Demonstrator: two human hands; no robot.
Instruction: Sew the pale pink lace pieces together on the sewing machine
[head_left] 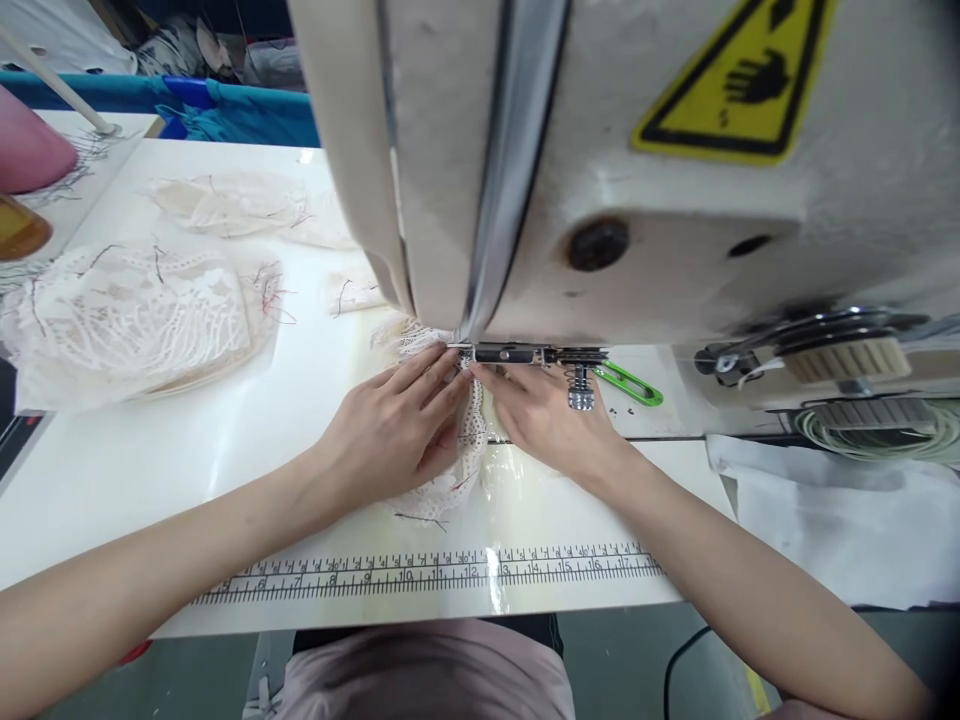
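Observation:
A strip of white lace fabric point(471, 440) lies under the needle area of a sewing machine point(645, 200), curving toward the front of the table. My left hand point(394, 425) rests on the lace with its fingers stretched flat, fingertips close to the presser foot point(465, 352). On the other side, my right hand point(555, 420) lies low on the machine bed, one finger reaching the edge of the lace. Metal parts with a spring screw point(580, 390) cover some of its fingers. Beyond that hand is a bright green thread snipper point(630, 383).
Lace pieces point(142, 330) with loose dark threads are stacked at the left, sheer pieces point(232, 203) behind them. A printed ruler point(435, 575) runs along the front edge. White cloth point(840, 520) lies at the right. A pink thread cone point(30, 145) stands far left.

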